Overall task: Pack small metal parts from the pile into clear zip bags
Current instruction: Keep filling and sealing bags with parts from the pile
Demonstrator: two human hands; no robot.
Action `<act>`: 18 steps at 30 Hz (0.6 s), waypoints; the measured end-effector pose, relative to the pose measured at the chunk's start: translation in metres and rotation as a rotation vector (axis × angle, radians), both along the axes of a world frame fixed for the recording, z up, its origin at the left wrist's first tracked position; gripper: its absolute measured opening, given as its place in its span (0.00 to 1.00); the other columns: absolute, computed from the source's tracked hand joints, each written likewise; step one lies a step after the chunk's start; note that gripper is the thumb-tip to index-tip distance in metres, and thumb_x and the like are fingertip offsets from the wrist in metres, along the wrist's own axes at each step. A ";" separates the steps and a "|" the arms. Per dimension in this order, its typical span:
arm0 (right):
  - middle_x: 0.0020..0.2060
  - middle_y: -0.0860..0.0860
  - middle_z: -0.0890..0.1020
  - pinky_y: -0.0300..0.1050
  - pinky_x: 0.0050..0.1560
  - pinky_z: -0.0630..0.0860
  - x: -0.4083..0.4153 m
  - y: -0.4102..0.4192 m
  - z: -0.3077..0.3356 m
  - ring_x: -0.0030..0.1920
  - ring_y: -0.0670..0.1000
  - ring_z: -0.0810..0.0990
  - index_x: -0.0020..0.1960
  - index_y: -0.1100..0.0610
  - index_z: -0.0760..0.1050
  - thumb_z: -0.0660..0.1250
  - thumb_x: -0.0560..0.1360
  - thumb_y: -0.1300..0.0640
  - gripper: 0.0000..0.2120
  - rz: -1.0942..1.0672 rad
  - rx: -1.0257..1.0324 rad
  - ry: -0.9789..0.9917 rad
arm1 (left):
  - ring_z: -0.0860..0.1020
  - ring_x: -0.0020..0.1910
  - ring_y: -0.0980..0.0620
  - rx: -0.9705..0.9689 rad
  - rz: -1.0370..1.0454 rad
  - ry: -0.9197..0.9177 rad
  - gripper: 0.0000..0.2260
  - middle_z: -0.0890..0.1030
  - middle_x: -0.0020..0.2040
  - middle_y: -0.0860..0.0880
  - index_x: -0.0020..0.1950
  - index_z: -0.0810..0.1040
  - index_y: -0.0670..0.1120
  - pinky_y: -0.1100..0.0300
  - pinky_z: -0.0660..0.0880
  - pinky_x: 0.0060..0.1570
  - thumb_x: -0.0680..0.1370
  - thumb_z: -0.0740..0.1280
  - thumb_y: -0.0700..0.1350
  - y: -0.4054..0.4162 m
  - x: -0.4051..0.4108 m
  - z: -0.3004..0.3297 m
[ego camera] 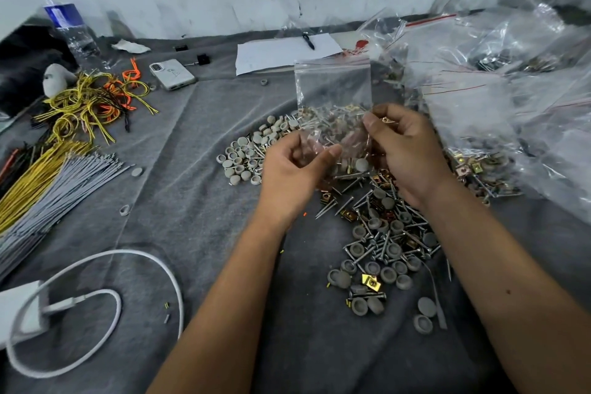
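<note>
Head view: both hands up over the grey cloth-covered bench (192, 201), holding one clear zip bag (332, 89) upright btwn them. Left hand (287, 169) w/ fingers curled, thumb and fingers pinching the bag's lower left part. Right hand (406, 150) curled on the bag's lower right side, also gripping a small gold clip (387, 120) at the fingertips. Bag's red-striped zip edge is on top; whether any parts are inside it can't be told thru the plastic. Pile of screws, gold clips & grey caps (380, 243) lies on the cloth below and near the hands; lighter caps (249, 150) just left of the bag. Heap of more bags (495, 73) to the right. Yellow & grey wires (64, 153) far left, phone (172, 73) behind.
</note>
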State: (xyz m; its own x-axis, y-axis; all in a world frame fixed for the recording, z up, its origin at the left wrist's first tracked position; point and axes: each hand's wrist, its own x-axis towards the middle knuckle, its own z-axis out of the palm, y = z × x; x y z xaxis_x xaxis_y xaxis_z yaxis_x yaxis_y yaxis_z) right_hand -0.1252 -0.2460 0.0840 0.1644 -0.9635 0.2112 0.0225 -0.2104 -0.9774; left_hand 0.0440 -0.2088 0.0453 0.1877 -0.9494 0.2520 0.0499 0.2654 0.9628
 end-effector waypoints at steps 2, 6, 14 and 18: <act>0.38 0.52 0.87 0.41 0.34 0.79 -0.002 0.000 -0.002 0.36 0.50 0.85 0.47 0.49 0.79 0.64 0.84 0.55 0.09 -0.038 -0.042 0.027 | 0.77 0.29 0.52 -0.014 0.011 -0.028 0.12 0.80 0.30 0.51 0.41 0.76 0.40 0.59 0.74 0.30 0.76 0.77 0.43 -0.001 0.003 0.000; 0.36 0.49 0.86 0.43 0.33 0.78 -0.005 0.001 -0.001 0.34 0.48 0.84 0.48 0.50 0.77 0.62 0.85 0.56 0.09 -0.083 -0.130 0.112 | 0.73 0.29 0.54 0.004 0.093 0.034 0.14 0.78 0.31 0.52 0.42 0.78 0.47 0.61 0.72 0.29 0.72 0.77 0.56 0.002 0.001 0.008; 0.38 0.55 0.84 0.41 0.26 0.74 0.001 0.008 0.003 0.32 0.51 0.82 0.42 0.52 0.78 0.63 0.81 0.57 0.10 0.200 0.053 -0.052 | 0.82 0.50 0.44 0.121 0.123 0.299 0.18 0.84 0.49 0.44 0.56 0.77 0.44 0.37 0.78 0.60 0.73 0.76 0.51 0.003 -0.002 0.016; 0.36 0.55 0.84 0.42 0.25 0.74 -0.002 0.007 0.004 0.31 0.53 0.82 0.39 0.53 0.78 0.63 0.79 0.56 0.10 0.259 0.097 -0.121 | 0.84 0.46 0.42 0.201 -0.031 0.413 0.18 0.86 0.49 0.43 0.57 0.75 0.43 0.34 0.80 0.56 0.74 0.76 0.48 0.006 0.002 0.018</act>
State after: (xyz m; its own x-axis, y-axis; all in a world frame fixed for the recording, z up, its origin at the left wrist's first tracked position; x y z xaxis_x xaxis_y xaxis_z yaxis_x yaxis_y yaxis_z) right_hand -0.1273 -0.2395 0.0880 0.3869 -0.9093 0.1533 0.1807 -0.0882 -0.9796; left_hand 0.0462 -0.2026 0.0634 0.2046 -0.9785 -0.0281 0.4448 0.0673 0.8931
